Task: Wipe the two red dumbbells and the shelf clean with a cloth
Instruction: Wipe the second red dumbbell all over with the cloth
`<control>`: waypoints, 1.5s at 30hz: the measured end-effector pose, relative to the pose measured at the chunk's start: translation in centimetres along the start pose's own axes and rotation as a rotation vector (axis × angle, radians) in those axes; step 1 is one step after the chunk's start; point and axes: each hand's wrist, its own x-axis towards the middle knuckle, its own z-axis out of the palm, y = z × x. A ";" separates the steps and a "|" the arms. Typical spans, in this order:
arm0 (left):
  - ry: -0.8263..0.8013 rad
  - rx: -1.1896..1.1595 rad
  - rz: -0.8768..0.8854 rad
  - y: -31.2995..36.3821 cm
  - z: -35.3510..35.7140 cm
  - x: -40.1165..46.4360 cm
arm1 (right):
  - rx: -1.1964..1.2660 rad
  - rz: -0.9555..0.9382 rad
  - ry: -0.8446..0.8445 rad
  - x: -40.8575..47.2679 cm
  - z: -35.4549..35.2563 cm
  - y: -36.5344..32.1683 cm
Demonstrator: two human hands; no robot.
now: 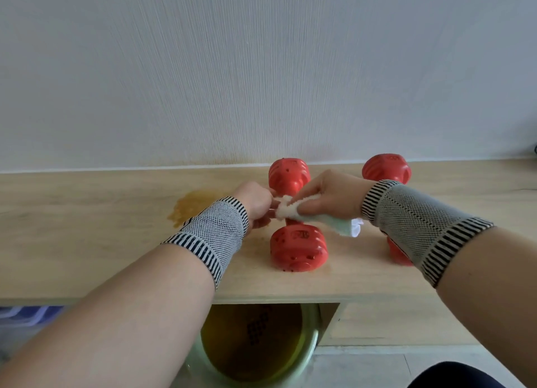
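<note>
Here your right hand [328,194] has its fingers curled over a bunched cloth [293,210], thumb underneath, pinching the fabric against the handle of the nearer red dumbbell [293,242]. Your left hand [255,203] meets it from the other side, fingertips pinching the cloth's fluffy white end; likely this keeps the cloth wrapped round the bar so it can be drawn along it. The cloth's loose tail, pale green with a white corner, hangs off to the right of the handle.

The held dumbbell lies on the wooden shelf [87,227], one head toward the wall and one toward you. Its near head shows dark specks and a sheen, so it reads as not yet clean. The second red dumbbell [386,169] lies just to its right, parallel, partly hidden behind your right wrist sleeve [418,227].

An amber stain [189,207] spreads on the shelf beside your left wrist, untouched. Below the shelf edge sits a green basin [305,355] of yellowish liquid.
</note>
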 end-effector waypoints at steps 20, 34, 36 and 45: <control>-0.054 0.049 0.036 -0.1 0.0 -0.4 | 0.219 0.160 0.327 2.4 2.2 1.4; -0.082 0.198 -0.027 0.6 0.3 -0.5 | 0.317 0.232 0.176 0.3 1.8 2.0; -0.077 0.182 -0.028 0.5 0.5 -0.6 | 0.403 0.262 0.213 0.5 2.3 1.7; -0.161 0.032 -0.037 -0.5 0.3 -0.5 | 0.421 0.237 0.171 -0.5 2.2 1.3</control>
